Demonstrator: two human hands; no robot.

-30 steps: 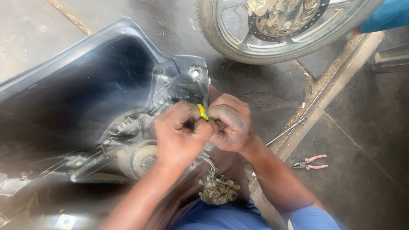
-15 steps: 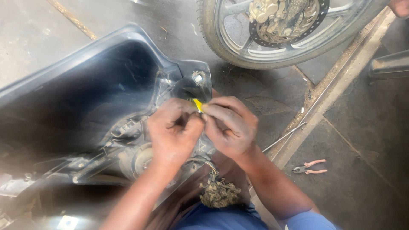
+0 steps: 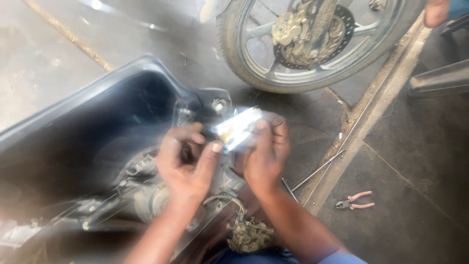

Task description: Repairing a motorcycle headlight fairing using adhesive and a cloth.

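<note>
Change: the small yellow-tipped part I pinched earlier is now a blurred, glinting silvery piece point(image 3: 238, 129), frame centre.
Left hand point(image 3: 184, 164): thumb pinching its lower edge.
Right hand point(image 3: 264, 151): fingers grasping it, above the dark scooter body panel point(image 3: 83, 142).
Meaning: I'm likely repositioning it.

Left hand point(image 3: 183, 164), right hand point(image 3: 264, 151) close, seemingly pinching.

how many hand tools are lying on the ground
1 sure: pink-handled pliers on the floor, right of the right hand. A thin metal rod lies nearby; others may be hidden.
</note>
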